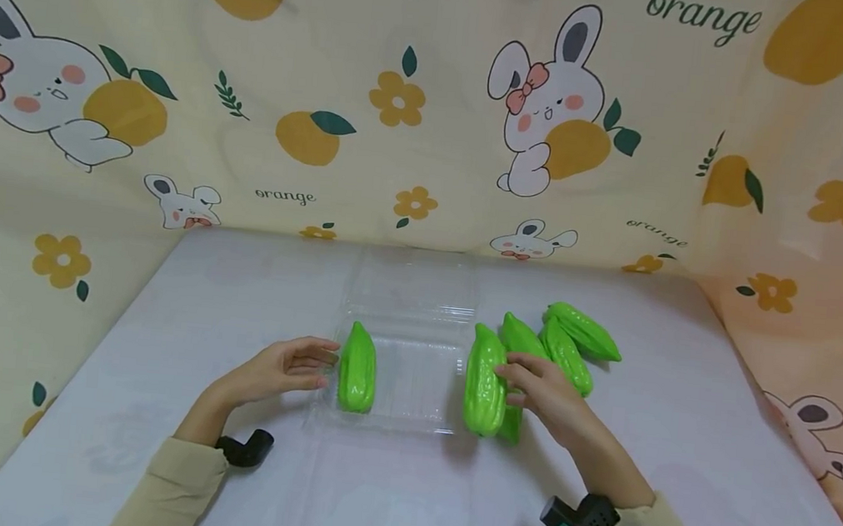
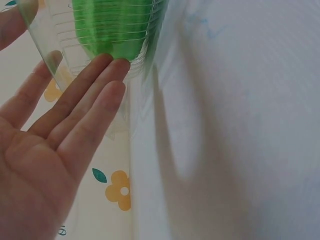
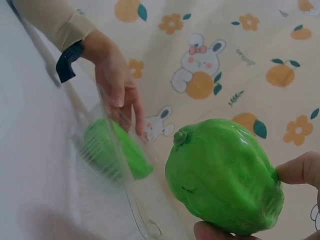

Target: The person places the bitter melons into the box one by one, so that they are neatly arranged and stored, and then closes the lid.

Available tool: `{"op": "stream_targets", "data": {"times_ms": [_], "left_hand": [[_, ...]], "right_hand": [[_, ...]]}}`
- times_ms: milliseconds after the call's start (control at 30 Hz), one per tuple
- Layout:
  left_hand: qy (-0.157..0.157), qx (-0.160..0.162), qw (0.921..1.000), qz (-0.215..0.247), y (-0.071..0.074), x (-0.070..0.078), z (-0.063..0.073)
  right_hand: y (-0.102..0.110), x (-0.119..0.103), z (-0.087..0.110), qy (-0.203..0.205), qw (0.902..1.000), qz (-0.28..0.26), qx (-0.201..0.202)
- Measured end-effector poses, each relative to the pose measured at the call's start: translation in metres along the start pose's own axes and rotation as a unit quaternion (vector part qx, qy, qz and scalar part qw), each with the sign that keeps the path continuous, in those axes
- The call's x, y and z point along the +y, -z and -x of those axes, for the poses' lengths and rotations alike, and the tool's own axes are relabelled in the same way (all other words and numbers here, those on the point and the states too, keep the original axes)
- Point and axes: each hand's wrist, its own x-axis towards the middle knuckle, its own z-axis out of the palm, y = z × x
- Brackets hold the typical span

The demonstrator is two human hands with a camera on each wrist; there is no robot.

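Note:
My right hand (image 1: 541, 390) pinches a glossy green bitter melon (image 1: 486, 381) between thumb and fingers, over the right edge of a clear plastic box (image 1: 407, 425). In the right wrist view this bitter melon (image 3: 225, 175) shows its stem end, with the thumb on its far side. Another bitter melon (image 1: 358, 370) lies inside the box along the left wall. Beside that wall is my left hand (image 1: 280, 372), its fingers extended. In the left wrist view, the left hand's fingertips (image 2: 117, 67) rest against the box's outer side, below the bitter melon seen through the plastic.
Several more bitter melons (image 1: 567, 359) lie bunched on the white table (image 1: 239, 280) to the right of the box, partly hidden by my right hand. The box's clear lid (image 1: 415, 283) lies folded back behind it. A printed cloth (image 1: 431, 155) walls the table's back and sides.

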Motion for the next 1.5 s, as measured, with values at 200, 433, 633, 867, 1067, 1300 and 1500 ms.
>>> {"op": "stream_targets", "data": {"times_ms": [200, 433, 633, 867, 1067, 1300, 1500], "left_hand": [[-0.003, -0.006, 0.9998, 0.020, 0.000, -0.001, -0.001], [-0.004, -0.005, 0.9998, 0.018, 0.000, -0.002, -0.002], [0.001, -0.003, 0.9998, 0.021, 0.001, -0.001, -0.001], [-0.002, -0.002, 0.9999, 0.017, 0.001, -0.001, 0.000], [0.000, 0.000, 1.0000, 0.006, 0.000, -0.001, 0.001], [-0.003, 0.000, 1.0000, 0.002, -0.001, 0.000, 0.000], [-0.002, -0.001, 1.0000, 0.006, -0.001, 0.000, 0.000]], "right_hand": [[-0.003, -0.002, -0.002, 0.007, 0.9999, -0.009, -0.010], [-0.007, -0.003, -0.009, 0.011, 0.9997, -0.015, -0.014], [-0.013, -0.007, -0.012, 0.013, 0.9997, -0.019, -0.013], [-0.021, -0.009, -0.015, 0.027, 0.9988, -0.034, -0.023], [-0.026, -0.009, -0.019, 0.032, 0.9981, -0.037, -0.036], [-0.030, -0.008, -0.023, 0.038, 0.9975, -0.044, -0.039], [-0.037, -0.009, -0.029, 0.042, 0.9965, -0.051, -0.052]]}}
